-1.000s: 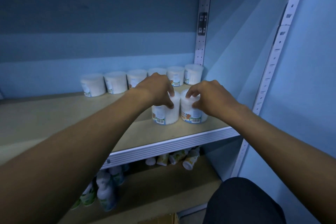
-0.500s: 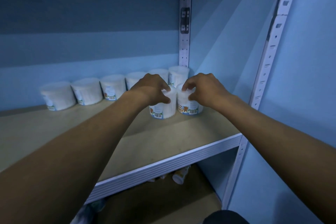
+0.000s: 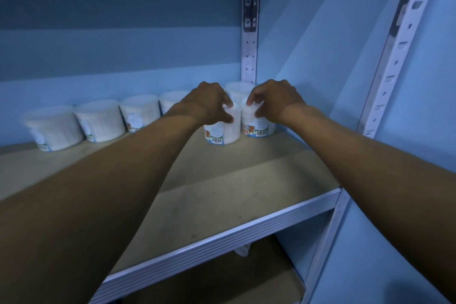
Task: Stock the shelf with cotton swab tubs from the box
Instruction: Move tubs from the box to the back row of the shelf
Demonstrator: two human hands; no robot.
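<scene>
Left hand point(image 3: 209, 106) grips left tub point(image 3: 222, 131) from above; right hand point(image 3: 274, 101) grips right tub point(image 3: 256, 123). Both tubs stand touching on shelf point(image 3: 222, 192), probably starting a second row before back row point(image 3: 98, 121).

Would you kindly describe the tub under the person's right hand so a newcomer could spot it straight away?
Start at the wooden shelf board and follow it to its back right corner by the perforated metal upright. Two white cotton swab tubs stand ahead of the back row there; the right hand grips the rightmost tub. It sits nearest the blue side wall, showing an orange label with a barcode.
</scene>
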